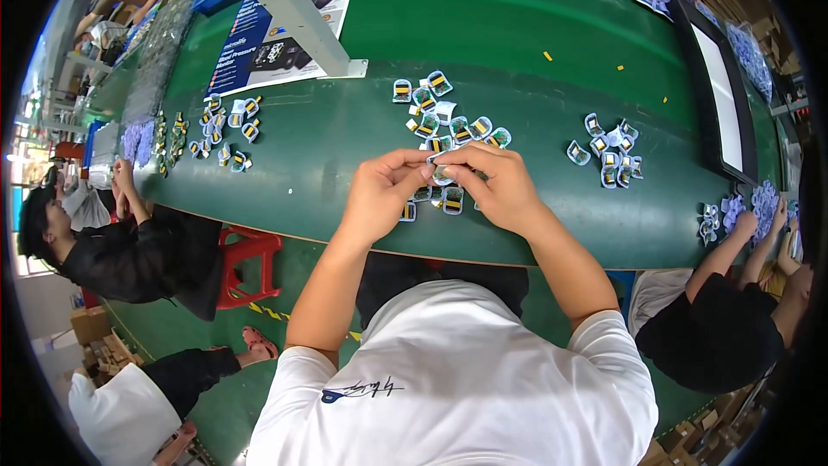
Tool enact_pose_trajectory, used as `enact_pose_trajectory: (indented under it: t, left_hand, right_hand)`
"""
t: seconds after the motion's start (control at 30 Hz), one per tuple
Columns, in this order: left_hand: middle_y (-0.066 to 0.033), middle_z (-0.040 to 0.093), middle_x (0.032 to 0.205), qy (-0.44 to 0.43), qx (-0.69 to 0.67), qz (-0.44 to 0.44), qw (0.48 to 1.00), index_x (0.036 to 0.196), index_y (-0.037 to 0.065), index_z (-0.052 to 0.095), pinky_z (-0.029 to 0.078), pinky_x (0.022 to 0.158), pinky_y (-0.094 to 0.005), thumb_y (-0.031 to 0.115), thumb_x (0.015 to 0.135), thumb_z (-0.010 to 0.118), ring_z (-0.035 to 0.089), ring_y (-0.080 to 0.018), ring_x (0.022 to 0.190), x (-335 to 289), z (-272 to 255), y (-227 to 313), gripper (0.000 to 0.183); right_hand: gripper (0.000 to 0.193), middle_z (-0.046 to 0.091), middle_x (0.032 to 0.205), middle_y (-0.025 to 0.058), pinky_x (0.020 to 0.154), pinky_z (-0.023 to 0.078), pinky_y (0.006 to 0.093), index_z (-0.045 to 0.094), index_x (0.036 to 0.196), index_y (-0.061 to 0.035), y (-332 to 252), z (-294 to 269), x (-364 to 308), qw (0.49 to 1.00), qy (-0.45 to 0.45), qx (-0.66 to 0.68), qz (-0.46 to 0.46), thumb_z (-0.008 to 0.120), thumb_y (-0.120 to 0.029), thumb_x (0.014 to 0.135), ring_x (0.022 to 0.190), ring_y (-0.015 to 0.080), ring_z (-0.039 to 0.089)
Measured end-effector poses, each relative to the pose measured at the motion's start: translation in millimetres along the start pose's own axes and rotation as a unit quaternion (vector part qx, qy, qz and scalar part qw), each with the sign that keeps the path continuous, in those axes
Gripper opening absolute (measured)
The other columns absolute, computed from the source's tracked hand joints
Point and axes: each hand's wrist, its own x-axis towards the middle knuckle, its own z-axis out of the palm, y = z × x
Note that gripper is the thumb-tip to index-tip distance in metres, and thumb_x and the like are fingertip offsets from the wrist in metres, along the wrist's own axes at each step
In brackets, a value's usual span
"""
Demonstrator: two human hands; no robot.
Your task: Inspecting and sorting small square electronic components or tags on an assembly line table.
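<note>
Over the near part of the green table my left hand (379,194) and my right hand (502,188) meet, with thumbs and forefingers closed on one small pale casing with a green circuit board (441,176). My fingers cover much of it. A loose group of similar casings (427,127) lies just beyond my hands, several showing a black-and-yellow part on the board. One more such casing (453,200) lies on the table under my hands, with others beside it.
Separate groups of casings lie at the left (216,125) and right (611,151) of the green table (483,26). A metal post (293,9) stands on a printed poster (259,43). A black-framed light panel (720,91) is at the right. People sit on both sides, one near a red stool (250,259).
</note>
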Motion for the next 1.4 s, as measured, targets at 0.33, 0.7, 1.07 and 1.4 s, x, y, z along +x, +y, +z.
enact_pose_trajectory:
  t: [0.33,0.7,1.07,1.4]
  left_hand:
    - [-0.0081,0.077,0.104,-0.043,-0.023,-0.025,0.999,0.122,-0.006,0.072,0.056,0.085,-0.0266,0.001,0.101,0.067,0.070,-0.0114,0.093,-1.2,-3.9,0.1,0.023]
    - [-0.0079,0.077,0.104,-0.040,0.010,-0.040,0.998,0.122,-0.005,0.073,0.057,0.084,-0.0262,0.003,0.100,0.070,0.070,-0.0107,0.090,-6.1,-5.0,-0.7,0.024]
    - [-0.0113,0.077,0.109,-0.030,-0.013,-0.020,0.999,0.122,-0.007,0.071,0.060,0.085,-0.0304,0.002,0.101,0.068,0.074,-0.0166,0.093,-4.8,-8.7,-4.6,0.022]
    - [-0.0116,0.077,0.107,-0.060,-0.044,-0.025,0.997,0.119,-0.006,0.072,0.059,0.083,-0.0306,0.001,0.100,0.070,0.073,-0.0164,0.092,-10.6,-10.7,2.7,0.021]
  right_hand:
    - [0.018,0.072,0.094,-0.0005,0.077,0.044,0.0359,0.077,0.096,-0.0127,-8.5,-9.0,-3.1,0.968,0.077,-0.162,-0.174,0.083,-0.007,0.080,0.084,0.0209,0.065]
    - [0.013,0.069,0.089,-0.0011,0.076,0.041,0.0365,0.077,0.092,-0.0129,-12.1,-8.5,-1.3,0.959,0.088,-0.209,-0.172,0.083,-0.010,0.081,0.082,0.0200,0.065]
    - [0.015,0.074,0.103,0.0054,0.081,0.047,0.0371,0.078,0.102,-0.0098,-5.0,-11.5,-8.1,0.978,0.102,-0.135,-0.122,0.077,-0.004,0.088,0.090,0.0235,0.068]
    - [0.030,0.066,0.140,0.0102,0.112,0.044,0.0507,0.080,0.114,-0.0158,-12.9,-15.9,-9.5,0.957,0.039,-0.191,-0.215,0.082,-0.014,0.084,0.133,0.0354,0.058]
